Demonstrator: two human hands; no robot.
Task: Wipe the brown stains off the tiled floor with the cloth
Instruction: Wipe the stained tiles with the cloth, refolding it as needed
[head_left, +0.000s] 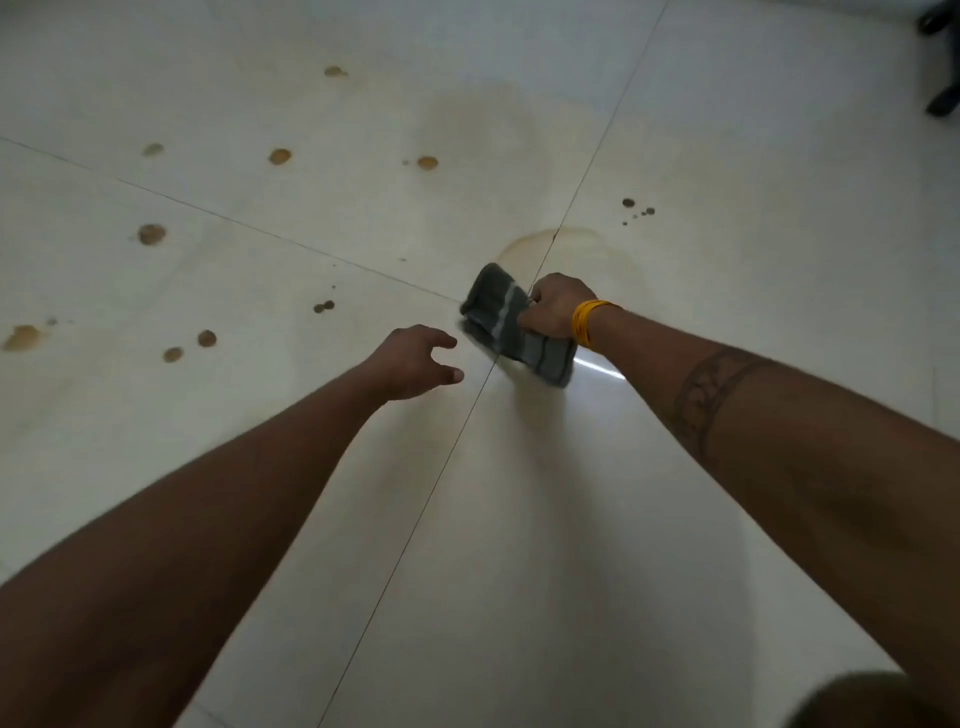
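Observation:
My right hand (556, 312) grips a folded grey cloth (493, 312) with pale stripes, pressed on the pale tiled floor (727, 234) by a grout crossing. Just beyond the cloth lies a faint brown ring smear (540, 249). My left hand (421, 361) hovers to the left of the cloth with fingers spread and nothing in it. Several brown stains dot the tiles to the left, among them a round spot (151, 234), a spot (279, 156) farther off and a larger blot (23, 338) at the left edge. Small dark drops (636, 208) sit to the right.
A wide faint brownish smear (483, 130) covers the tile farther ahead. Dark objects (943, 62), partly cut off, stand in the top right corner. Grout lines (415, 519) cross under the hands. A rounded shape (872, 701) fills the bottom right corner.

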